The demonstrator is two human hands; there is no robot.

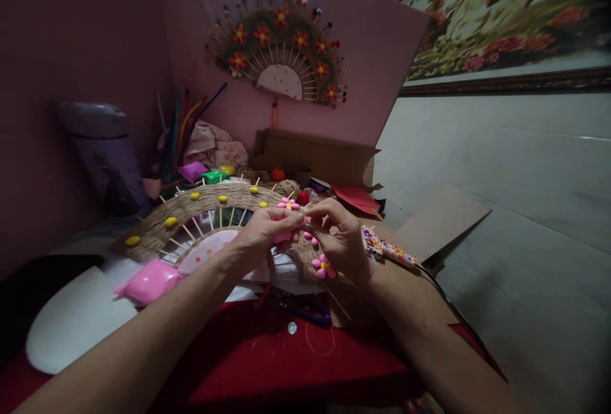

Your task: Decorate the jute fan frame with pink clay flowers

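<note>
pink flowers (323,266) on a twine-covered fan (209,197)

at far left, a white rounded panel (79,325) lies on the red tablecloth (267,363), with a purple container (112,159) standing behind it. next comes a pink clay packet (149,281), just in front of the fan's left part. the fan arches across the table, yellow ovals (223,199) spaced along its twine band. over its right half, the left hand (267,229) has thumb and fingers closed on a pink piece (284,235). a second fan (281,79) hangs on the wall above. blue-handled scissors (310,312) lie nearer the table edge. the pink flowers sit toward the fan's right end, beside the right hand (341,239); its fingers are bent in to meet the left fingertips, though whether they grip anything is too small to tell. farther right, a flower-patterned glue gun (396,253) rests on cardboard (410,286).
</note>
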